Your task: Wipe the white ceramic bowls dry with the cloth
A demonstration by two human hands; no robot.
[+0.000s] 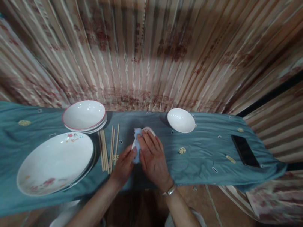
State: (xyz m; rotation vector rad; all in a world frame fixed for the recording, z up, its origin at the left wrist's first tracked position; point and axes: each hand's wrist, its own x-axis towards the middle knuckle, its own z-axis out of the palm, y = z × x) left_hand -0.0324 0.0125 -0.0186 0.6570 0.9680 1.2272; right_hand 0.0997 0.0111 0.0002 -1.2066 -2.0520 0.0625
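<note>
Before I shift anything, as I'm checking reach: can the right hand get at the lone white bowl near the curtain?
Probably yes: only tablecloth shows between the right hand and the lone white bowl, though that hand is pressed against the blue cloth.

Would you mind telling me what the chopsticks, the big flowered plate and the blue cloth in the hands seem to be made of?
The blue cloth looks like soft, matte fabric, being crumpled; fibre unclear. The plate is probably glazed ceramic: smooth, shiny and white. The chopsticks seem wood or bamboo: matte, tan.
</note>
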